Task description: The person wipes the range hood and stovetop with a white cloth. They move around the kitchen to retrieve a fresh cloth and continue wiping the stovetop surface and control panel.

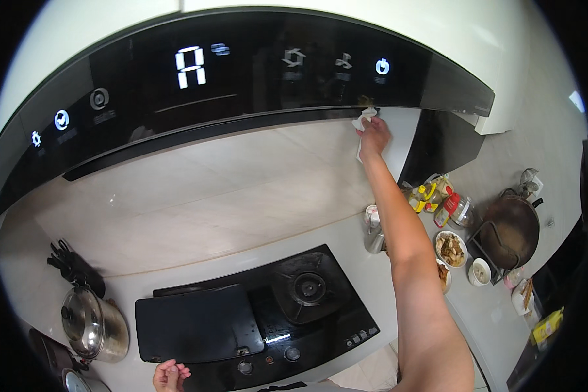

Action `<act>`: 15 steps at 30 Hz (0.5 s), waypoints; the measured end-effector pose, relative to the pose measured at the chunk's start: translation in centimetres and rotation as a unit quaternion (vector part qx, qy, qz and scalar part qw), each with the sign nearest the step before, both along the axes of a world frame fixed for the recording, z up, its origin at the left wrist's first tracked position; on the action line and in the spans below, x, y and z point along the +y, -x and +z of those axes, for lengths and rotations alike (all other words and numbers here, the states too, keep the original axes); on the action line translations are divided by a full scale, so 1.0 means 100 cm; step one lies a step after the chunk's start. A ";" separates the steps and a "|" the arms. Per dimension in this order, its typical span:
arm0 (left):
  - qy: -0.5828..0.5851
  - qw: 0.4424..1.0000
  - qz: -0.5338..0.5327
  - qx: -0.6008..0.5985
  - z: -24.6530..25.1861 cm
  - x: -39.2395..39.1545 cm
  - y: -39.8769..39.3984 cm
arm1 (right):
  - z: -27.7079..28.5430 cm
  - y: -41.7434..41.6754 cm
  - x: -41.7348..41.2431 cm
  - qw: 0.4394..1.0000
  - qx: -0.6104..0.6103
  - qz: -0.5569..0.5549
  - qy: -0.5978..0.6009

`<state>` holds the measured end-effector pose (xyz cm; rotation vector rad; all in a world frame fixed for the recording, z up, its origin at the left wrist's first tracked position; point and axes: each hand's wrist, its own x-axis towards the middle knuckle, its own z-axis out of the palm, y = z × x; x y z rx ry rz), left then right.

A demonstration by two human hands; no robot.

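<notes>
A crumpled white tissue or cloth (365, 118) is pinched in my right hand (374, 137), raised at the lower right edge of the black glass range hood (255, 73). Lit icons show on the hood's panel. Low at the bottom, my left hand (170, 376) holds nothing, its fingers curled and slightly apart, near the front left corner of the black cover (196, 323) on the gas hob. The hob's right burner (309, 289) is uncovered.
Left of the hob stand a lidded steel pot (95, 326) and a black knife block (85, 274). On the right counter are oil bottles (424, 196), a plate of food (451, 249), a small white bowl (479, 272) and a wok (509, 230) in a rack.
</notes>
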<state>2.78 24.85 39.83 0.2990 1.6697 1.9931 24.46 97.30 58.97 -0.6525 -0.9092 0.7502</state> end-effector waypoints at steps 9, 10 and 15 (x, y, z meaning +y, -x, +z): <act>-0.038 0.999 -0.027 -0.006 -0.004 0.002 0.013 | -0.001 0.090 -0.080 0.992 -0.079 0.005 -0.102; -0.043 0.999 -0.026 -0.009 -0.006 -0.001 0.014 | 0.001 0.106 -0.101 0.992 -0.070 0.041 -0.098; -0.054 0.998 -0.033 -0.019 -0.003 -0.002 0.030 | 0.003 0.183 -0.174 0.980 -0.101 0.098 -0.139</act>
